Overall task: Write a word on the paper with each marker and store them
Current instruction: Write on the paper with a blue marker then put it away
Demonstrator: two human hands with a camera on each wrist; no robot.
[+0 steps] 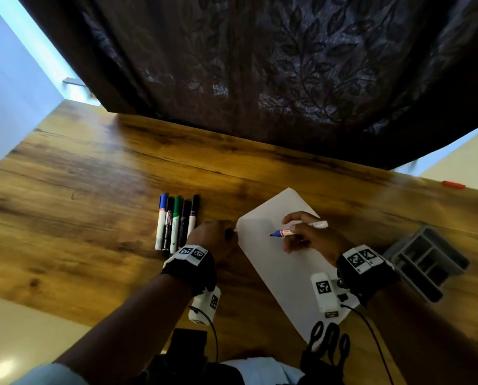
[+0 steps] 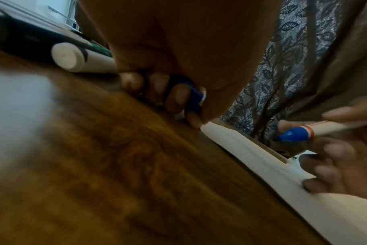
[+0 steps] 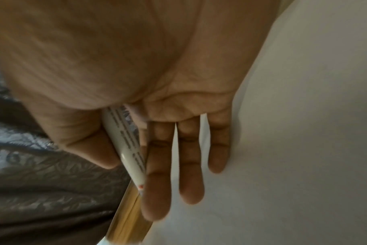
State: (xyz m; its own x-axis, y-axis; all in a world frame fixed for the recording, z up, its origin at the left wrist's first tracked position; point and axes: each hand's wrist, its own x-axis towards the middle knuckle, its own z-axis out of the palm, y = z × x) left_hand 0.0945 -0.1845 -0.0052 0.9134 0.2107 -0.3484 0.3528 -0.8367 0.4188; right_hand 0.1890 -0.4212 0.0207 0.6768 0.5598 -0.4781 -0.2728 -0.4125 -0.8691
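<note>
Five capped markers (image 1: 176, 222) in a row, one uncapped blue marker (image 1: 299, 229), one paper (image 1: 282, 262)

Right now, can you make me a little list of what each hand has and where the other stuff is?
right hand: holds the uncapped blue marker, tip over the paper
left hand: grips the blue cap, by the paper's edge
paper: blank where visible
other markers: five, side by side, left of the hand
grey organizer: far right

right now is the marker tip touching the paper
Cannot tell. In the head view the marker tip overlaps the paper, and the left wrist view is too blurred to show a gap.
</note>
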